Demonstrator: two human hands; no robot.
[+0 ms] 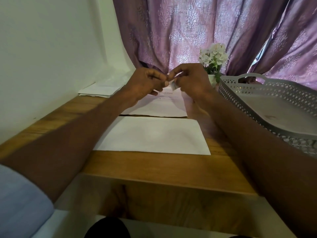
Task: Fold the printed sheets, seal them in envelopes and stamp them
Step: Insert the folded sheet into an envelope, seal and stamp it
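At frame centre, the left hand (147,83) and right hand (190,79) pinch a small stamp (174,86) with curled fingers. The envelope (152,136) lies below them.

Bare wood lies along the table's (151,169) near edge. A grey tray (274,107) blocks the right edge; a flower pot (213,66) and paper stack (101,88) crowd the far corners.

Pinched scrap (173,86) blurred, perhaps stamp.

We can't read any text: the white printed paper sheet (159,103) on the wooden table shows faint print lines, too blurred & small to make out
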